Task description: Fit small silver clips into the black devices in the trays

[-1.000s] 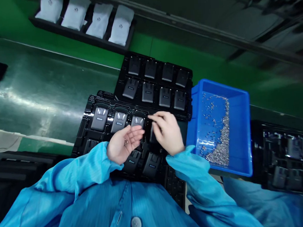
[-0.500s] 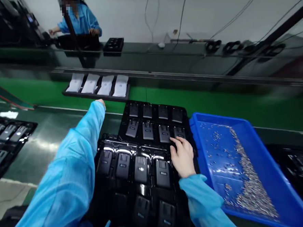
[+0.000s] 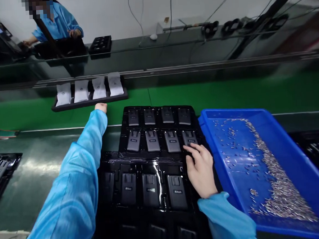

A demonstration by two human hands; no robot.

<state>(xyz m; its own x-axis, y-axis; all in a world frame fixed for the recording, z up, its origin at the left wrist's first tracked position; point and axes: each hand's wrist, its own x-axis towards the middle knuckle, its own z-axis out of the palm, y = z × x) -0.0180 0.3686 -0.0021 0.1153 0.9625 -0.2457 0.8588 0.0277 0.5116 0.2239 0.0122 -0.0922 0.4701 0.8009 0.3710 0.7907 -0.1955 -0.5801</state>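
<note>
My left hand [image 3: 101,107] reaches to the near edge of a narrow black tray [image 3: 90,102] holding several white pouches [image 3: 81,91]. Its fingers are hidden beyond the back of the hand, so any grip is unclear. My right hand [image 3: 201,167] hangs over the right side of a black moulded tray [image 3: 144,157], fingers slightly bent and apart, holding nothing visible. Its fingertips are at the lower end of a dark grey clip-backed device [image 3: 189,137]; contact cannot be made out. Similar "Riton" devices [image 3: 152,141] fill the tray's pockets. A nearer black tray [image 3: 162,166] carries more [image 3: 177,191].
A blue bin [image 3: 231,187] with many small metal pieces [image 3: 284,187] stands at right. Behind runs a green belt [image 3: 174,95]. Another device tray [image 3: 5,157] lies at left. Across the line, a person in blue [image 3: 58,19] works near a black tray [image 3: 100,45].
My view has shifted, moving the far bench and white-pouch tray leftward in the picture. My right hand still hovers at the device tray's right side; my left stays near the pouch tray.
</note>
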